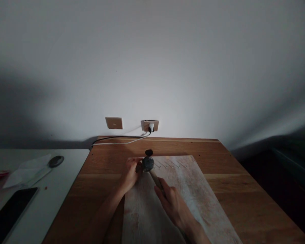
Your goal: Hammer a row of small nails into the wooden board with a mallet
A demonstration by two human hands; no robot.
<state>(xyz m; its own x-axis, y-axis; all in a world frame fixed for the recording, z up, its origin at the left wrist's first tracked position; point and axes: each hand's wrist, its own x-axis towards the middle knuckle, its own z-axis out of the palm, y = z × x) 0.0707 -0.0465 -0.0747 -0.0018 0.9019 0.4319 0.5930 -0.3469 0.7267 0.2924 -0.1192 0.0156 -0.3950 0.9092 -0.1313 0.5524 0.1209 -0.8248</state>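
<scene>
My right hand [173,200] is wrapped round the wooden handle of a hammer [148,163]. The dark, round hammer head is over the far left part of a pale, worn board [152,210]. Close beside the head is my left hand [130,172], its fingers bent together at the board's far left edge. The hammer head partly covers those fingertips, so whatever they pinch is hidden. To the right of the head, several thin nails [172,166] form a row along the board's far edge, with slanting shadows.
The board lies on a wooden table [221,177] against a white wall. A plugged-in socket [155,124] feeds cables along the table's back edge. On the white surface at left are a phone [14,208], a dark round object [56,161] and a clear plastic wrapper [27,169].
</scene>
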